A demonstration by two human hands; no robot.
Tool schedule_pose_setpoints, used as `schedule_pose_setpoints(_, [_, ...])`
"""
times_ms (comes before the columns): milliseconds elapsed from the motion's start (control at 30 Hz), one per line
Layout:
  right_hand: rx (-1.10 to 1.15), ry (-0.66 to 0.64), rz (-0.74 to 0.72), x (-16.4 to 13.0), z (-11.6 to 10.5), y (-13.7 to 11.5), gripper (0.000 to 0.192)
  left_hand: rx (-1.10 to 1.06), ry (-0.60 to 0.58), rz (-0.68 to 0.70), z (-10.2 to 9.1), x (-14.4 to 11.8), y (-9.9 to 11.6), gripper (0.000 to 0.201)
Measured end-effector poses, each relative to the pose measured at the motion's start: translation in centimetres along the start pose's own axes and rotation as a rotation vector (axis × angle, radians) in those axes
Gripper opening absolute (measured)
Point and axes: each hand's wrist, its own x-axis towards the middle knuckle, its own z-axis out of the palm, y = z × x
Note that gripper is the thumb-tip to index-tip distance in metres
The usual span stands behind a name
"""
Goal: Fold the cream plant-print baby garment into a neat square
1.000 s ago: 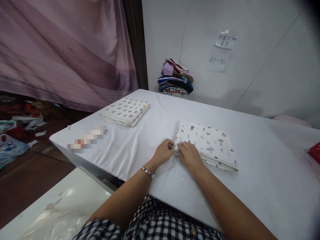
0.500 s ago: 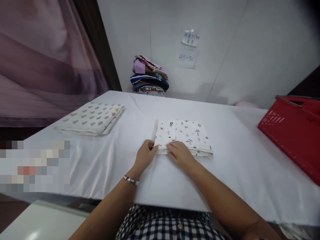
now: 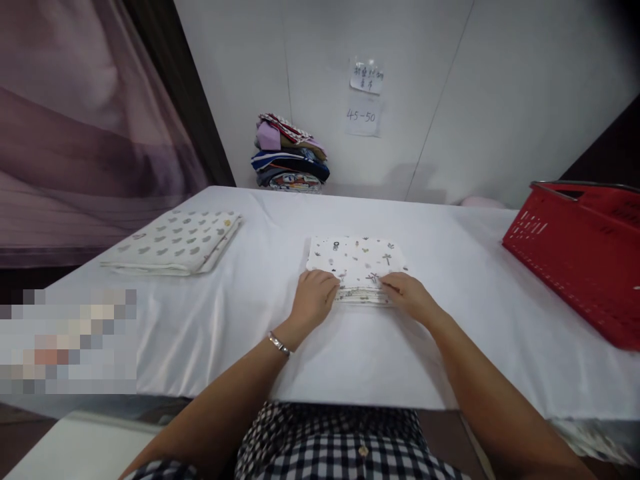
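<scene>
A folded white cloth (image 3: 360, 257) with small printed palm trees and figures lies on the table in front of me. Its stacked layers show along the near edge. My left hand (image 3: 315, 295) is closed on the near left part of the cloth, with the fingers curled over the top. On the near right part, my right hand (image 3: 407, 297) pinches the edge between thumb and fingers. Parts of both near corners are hidden behind the hands.
Another folded cloth (image 3: 175, 243) with grey-green motifs lies at the left. A red basket (image 3: 575, 260) stands at the right on the white-covered table (image 3: 240, 333). Behind the table is a pile of folded fabrics (image 3: 290, 157), near paper signs (image 3: 364, 117) on the wall.
My right hand has slid right along the near edge, and my left hand has moved from the left corner onto the cloth. The whole view has shifted slightly.
</scene>
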Motion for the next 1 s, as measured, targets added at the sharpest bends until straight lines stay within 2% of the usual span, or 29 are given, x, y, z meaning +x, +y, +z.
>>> schedule_pose_setpoints(100, [-0.008, -0.109, -0.034, 1.3, -0.1, -0.7, 0.023, -0.023, -0.102, 0.003, 0.8, 1.4, 0.6, 0.019])
schedule_pose_setpoints(233, [-0.004, -0.112, -0.030, 1.7, 0.3, -0.6, 0.023, -0.094, -0.217, -0.034, 1.6, 2.1, 0.5, 0.021])
schedule_pose_setpoints(500, [-0.079, -0.053, 0.026, 1.3, 1.7, -0.2, 0.024, -0.174, -0.232, -0.061, 1.8, 1.8, -0.3, 0.019])
schedule_pose_setpoints(800, [0.026, -0.083, -0.037, 1.0, 1.0, -0.1, 0.020, -0.068, -0.207, -0.068, 2.3, 1.7, 0.0, 0.033])
schedule_pose_setpoints(1000, [0.003, -0.043, -0.002, 0.8, 0.8, -0.2, 0.022, -0.026, -0.214, -0.036, 2.4, 1.5, 0.0, 0.033])
